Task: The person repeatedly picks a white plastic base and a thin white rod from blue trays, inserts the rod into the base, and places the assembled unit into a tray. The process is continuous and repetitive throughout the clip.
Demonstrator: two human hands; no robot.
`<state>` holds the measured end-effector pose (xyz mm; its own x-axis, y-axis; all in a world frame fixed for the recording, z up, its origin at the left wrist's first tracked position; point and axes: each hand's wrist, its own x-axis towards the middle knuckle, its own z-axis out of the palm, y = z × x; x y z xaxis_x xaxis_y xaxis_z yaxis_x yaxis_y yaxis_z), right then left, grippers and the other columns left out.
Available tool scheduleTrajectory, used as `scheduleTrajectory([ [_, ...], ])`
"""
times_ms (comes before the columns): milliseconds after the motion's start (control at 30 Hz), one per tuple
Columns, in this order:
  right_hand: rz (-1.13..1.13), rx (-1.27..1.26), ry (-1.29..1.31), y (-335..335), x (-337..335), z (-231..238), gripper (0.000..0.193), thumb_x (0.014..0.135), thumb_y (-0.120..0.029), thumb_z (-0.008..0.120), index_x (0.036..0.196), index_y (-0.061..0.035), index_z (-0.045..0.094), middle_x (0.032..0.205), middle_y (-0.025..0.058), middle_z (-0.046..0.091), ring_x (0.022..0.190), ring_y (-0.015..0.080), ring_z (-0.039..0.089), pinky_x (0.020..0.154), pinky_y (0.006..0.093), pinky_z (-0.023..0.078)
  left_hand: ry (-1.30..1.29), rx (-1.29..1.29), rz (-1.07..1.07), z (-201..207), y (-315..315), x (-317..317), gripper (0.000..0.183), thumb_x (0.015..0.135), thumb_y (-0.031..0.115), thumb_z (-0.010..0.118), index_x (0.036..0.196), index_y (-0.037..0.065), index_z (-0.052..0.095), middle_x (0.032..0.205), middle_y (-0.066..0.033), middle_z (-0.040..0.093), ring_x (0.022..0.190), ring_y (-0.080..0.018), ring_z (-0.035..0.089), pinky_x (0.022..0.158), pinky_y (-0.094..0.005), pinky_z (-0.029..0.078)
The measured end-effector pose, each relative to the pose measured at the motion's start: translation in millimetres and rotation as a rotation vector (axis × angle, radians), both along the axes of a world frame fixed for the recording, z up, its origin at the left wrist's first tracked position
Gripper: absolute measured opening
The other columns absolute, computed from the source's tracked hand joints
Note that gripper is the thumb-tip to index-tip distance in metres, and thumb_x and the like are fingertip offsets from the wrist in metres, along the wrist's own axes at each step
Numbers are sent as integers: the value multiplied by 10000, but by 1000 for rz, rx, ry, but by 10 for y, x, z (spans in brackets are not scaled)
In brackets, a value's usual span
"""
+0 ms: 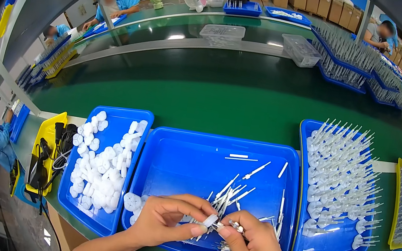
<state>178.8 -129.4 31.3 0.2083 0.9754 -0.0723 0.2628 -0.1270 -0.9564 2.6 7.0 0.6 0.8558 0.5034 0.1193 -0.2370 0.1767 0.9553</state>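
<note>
Your left hand [166,221] is pinching a white cap [209,220] btwn thumb and forefinger, closed on it, and the cap is sitting just left of your right fingertips, its edge facing up. Your right hand [258,246] is pinching too, thumb against forefinger, w/ slim metal-tipped rods [236,226] showing btwn them. The nearest rod end is pointing left at the cap, long axis running approx side to side; fingers are covering the join, so can't tell if the two are touching. Both hands are working low over the ctr tray [195,161], about equally near the cap. Loose rods [224,199] are lying just beyond your fingertips, mostly slanting up to the right. More caps [101,165] are filling the left tray [119,123]; capped rods [339,172] are standing in the right tray [320,247].
</note>
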Motion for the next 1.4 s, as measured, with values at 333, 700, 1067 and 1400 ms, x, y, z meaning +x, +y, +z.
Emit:
scheduleTrajectory([
  [333, -118, 206, -515, -41, -165, 23, 115, 905, -37, 609, 1018, -55, 597, 747, 168, 661, 605, 365, 649, 522, 435, 481, 69, 39, 29, -25, -96, 5, 242, 850, -78, 713, 1088, -32, 722, 1125, -181, 705, 1060, -228, 653, 907, -338, 520],
  [700, -145, 468, -537, 87, 21, -28, 189, 821, 0, 702, 997, -15, 634, 771, 133, 617, 641, 268, 623, 571, 351, 487, -1, 647, 273, 45, -83, 25, 420, 763, 61, 831, 1150, 10, 677, 1242, -170, 659, 1090, -273, 674, 933, -377, 521],
  [1067, -125, 376, -317, 61, -109, -92, 179, 795, 32, 712, 957, 2, 642, 741, 114, 617, 593, 200, 616, 521, 293, 467, -49, 1115, 246, 143, -9, 25, 359, 753, 35, 805, 1101, 13, 720, 1371, -235, 550, 1107, -306, 659, 873, -390, 537],
  [1400, -184, 360, -59, 18, -194, 6, 73, 885, 7, 670, 941, -27, 638, 764, 71, 633, 609, 134, 586, 548, 277, 456, -126, 1057, 301, 20, -111, 18, 363, 775, 14, 800, 1123, 16, 698, 1350, -261, 528, 1057, -381, 684, 837, -436, 552],
])
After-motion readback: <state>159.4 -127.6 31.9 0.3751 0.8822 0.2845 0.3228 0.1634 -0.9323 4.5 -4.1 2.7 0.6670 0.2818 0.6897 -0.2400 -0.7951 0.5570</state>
